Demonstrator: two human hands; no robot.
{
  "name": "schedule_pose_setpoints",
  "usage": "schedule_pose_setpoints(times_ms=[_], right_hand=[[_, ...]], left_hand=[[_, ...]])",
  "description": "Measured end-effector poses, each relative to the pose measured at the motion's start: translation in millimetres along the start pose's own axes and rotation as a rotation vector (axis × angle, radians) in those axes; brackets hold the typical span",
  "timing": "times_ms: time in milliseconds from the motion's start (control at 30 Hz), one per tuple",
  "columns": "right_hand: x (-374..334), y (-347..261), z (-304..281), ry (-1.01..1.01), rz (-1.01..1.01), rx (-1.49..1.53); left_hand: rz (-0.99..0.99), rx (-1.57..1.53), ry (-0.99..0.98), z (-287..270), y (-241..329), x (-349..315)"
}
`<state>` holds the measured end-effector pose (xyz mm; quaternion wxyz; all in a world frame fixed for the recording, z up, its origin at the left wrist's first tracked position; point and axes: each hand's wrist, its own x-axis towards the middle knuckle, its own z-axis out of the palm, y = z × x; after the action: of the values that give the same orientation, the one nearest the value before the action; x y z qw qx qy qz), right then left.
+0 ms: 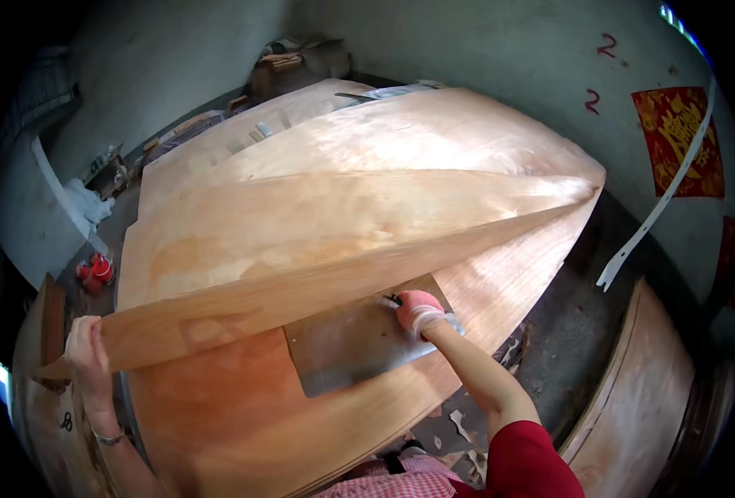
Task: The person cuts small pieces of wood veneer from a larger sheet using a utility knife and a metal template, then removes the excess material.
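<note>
A large stack of thin wood veneer sheets (243,444) fills the middle. My left hand (89,353) closes round the near left corner of the top veneer sheet (318,220), whose near edge is raised and bent back. Below that raised edge, a flat rectangular metal plate (343,344) lies on the veneer beneath, over a darker orange-brown patch (235,373). My right hand (421,311), in a pink and white glove, is closed at the plate's far right part. A small dark piece pokes out by its fingers; what exactly they grip is partly hidden.
Another wood stack (633,382) stands at the right, near a hanging white strip (658,216). Red containers (95,272) sit on the floor at the left. Scraps (459,427) litter the floor near me. Small strips (264,130) lie on the stack's far side.
</note>
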<state>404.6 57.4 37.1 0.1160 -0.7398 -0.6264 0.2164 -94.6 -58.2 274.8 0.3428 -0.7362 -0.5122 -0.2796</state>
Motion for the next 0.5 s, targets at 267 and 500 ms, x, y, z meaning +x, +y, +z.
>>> schedule_pose_setpoints(times_ms=[267,500], right_hand=[[19,1,52,-0.058,0.471,1.877],[54,-30,60,0.117,0.612,2.023]], left_hand=[[-0.013,0.008,-0.01,8,-17,22],[-0.029,-0.038,-0.018,5,-18,29]])
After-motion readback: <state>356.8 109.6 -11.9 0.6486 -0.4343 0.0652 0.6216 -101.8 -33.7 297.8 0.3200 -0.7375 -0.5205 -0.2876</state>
